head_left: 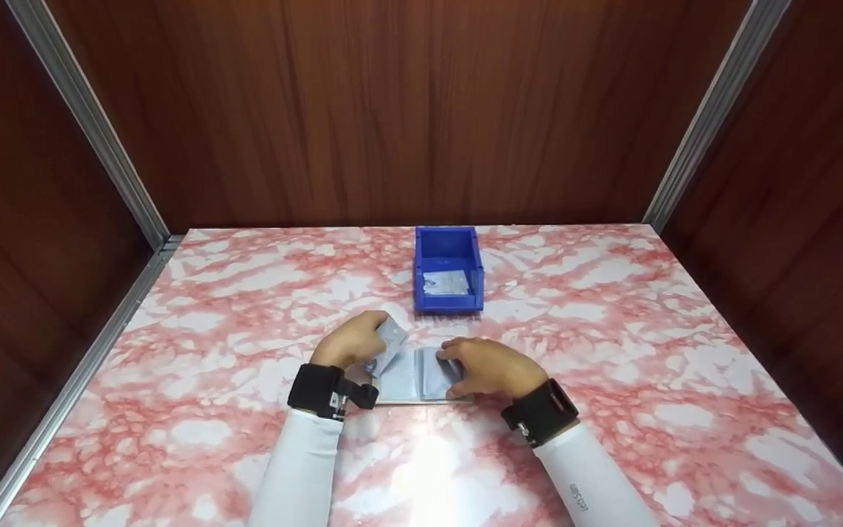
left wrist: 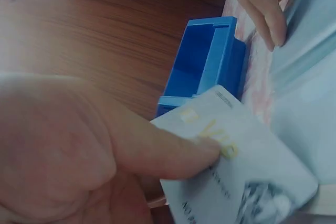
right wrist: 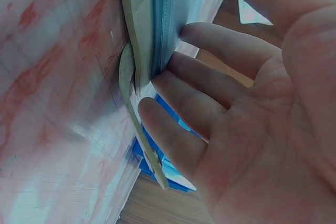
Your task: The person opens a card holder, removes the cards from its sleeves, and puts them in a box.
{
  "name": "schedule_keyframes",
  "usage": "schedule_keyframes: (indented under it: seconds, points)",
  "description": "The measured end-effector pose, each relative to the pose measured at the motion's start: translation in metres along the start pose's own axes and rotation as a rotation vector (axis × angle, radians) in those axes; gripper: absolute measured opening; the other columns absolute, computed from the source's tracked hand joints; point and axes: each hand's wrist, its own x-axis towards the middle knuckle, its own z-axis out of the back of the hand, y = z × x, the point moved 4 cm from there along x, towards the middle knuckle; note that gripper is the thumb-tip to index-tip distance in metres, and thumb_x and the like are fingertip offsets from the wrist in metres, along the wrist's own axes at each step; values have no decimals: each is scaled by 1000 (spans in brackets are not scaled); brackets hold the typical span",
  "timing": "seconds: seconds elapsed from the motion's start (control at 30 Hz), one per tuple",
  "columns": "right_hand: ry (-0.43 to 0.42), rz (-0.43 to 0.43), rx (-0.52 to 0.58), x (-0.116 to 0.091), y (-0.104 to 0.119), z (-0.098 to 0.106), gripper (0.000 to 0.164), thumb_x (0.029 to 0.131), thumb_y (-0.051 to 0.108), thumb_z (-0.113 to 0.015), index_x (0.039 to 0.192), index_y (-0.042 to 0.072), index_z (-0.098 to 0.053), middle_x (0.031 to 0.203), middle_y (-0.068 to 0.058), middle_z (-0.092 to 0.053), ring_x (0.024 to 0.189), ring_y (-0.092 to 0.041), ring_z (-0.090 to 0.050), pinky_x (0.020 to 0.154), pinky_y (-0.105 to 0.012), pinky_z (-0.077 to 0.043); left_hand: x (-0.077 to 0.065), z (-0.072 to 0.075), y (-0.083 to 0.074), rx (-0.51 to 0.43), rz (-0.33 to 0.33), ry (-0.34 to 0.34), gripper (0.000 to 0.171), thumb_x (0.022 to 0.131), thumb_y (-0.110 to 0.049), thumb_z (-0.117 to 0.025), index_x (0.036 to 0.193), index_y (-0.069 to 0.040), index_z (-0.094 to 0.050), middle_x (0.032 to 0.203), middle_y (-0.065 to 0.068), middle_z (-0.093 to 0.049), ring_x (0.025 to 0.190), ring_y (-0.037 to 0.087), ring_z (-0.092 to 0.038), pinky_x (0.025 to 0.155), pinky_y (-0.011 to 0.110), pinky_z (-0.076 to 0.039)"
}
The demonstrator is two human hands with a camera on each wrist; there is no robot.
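Note:
My left hand [head_left: 352,340] pinches a silvery card [left wrist: 262,150] with yellow "VIP" lettering, its thumb lying across the printed face. The card is tilted above the left side of an open card holder [head_left: 398,380] with clear plastic sleeves. On the holder's right side is my right hand [head_left: 495,366]. In the right wrist view its fingers [right wrist: 184,98] are loosely extended, with the tips touching the edge of the sleeves. A pale strap [right wrist: 140,132] sticks out from the holder's cover there.
Beyond the holder stands a blue open-front bin [head_left: 449,303], with another silvery card [head_left: 445,282] inside. The table [head_left: 612,322] has a red and white marbled top. Brown wood panels [head_left: 421,110] with metal corner posts enclose it at the back and sides.

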Motion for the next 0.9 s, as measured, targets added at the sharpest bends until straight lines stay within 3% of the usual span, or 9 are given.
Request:
schedule_keyframes:
  seconds: [0.1, 0.17, 0.33, 0.43, 0.53, 0.63, 0.77, 0.9]
  points:
    - [-8, 23, -11, -3, -3, -1, 66, 79, 32, -84, 138, 12, -62, 148, -12, -57, 133, -32, -58, 115, -46, -46, 2, 3, -12, 100, -25, -37, 38, 79, 11, -53, 111, -5, -66, 101, 14, -68, 90, 24, -61, 82, 37, -55]
    - [-13, 25, -21, -5, -4, -2, 65, 79, 32, -85, 137, 12, -63, 148, -13, -57, 131, -33, -59, 114, -46, -47, 6, 7, -25, 178, -36, -58, 39, 85, 8, -54, 118, -6, -67, 111, 16, -71, 100, 28, -65, 93, 43, -56]
    - [-22, -2, -32, -8, -6, 0, 65, 78, 33, -85, 136, 13, -64, 146, -11, -59, 128, -33, -61, 112, -47, -48, 30, 30, -77, 292, -79, -132, 29, 96, -7, -61, 123, -10, -70, 123, 13, -72, 117, 30, -66, 104, 47, -53]
    - [-28, -8, -43, -9, -7, 1, 65, 78, 34, -85, 135, 14, -65, 145, -9, -60, 127, -32, -62, 111, -46, -49, 51, 43, -113, 322, -144, -253, 28, 93, -10, -68, 121, -12, -71, 119, 12, -74, 112, 30, -69, 98, 46, -56]
    - [-37, 12, -73, -9, -6, 0, 63, 77, 35, -85, 134, 15, -66, 143, -8, -61, 124, -30, -64, 109, -45, -51, 76, 48, -134, 389, -240, -409, 29, 90, -5, -69, 117, -14, -72, 115, 10, -76, 108, 31, -71, 93, 46, -58]
    - [-43, 48, -112, -7, -2, -1, 59, 78, 36, -84, 131, 16, -67, 140, -6, -64, 118, -28, -66, 105, -44, -53, 98, 41, -140, 469, -300, -505, 29, 88, 0, -65, 111, -15, -72, 110, 9, -77, 104, 32, -72, 90, 47, -58]
    - [-55, 79, -148, -4, 2, -1, 56, 78, 36, -84, 128, 16, -69, 136, -4, -66, 114, -26, -67, 102, -42, -55, 124, 25, -130, 530, -305, -510, 28, 92, 1, -60, 110, -13, -75, 109, 11, -74, 106, 33, -71, 93, 45, -58]
    - [-75, 98, -165, -3, 6, 3, 54, 76, 35, -85, 124, 17, -70, 132, -3, -68, 109, -23, -68, 98, -40, -57, 145, 13, -119, 583, -296, -520, 26, 94, 0, -56, 100, -11, -79, 104, 12, -73, 102, 33, -72, 91, 45, -59]
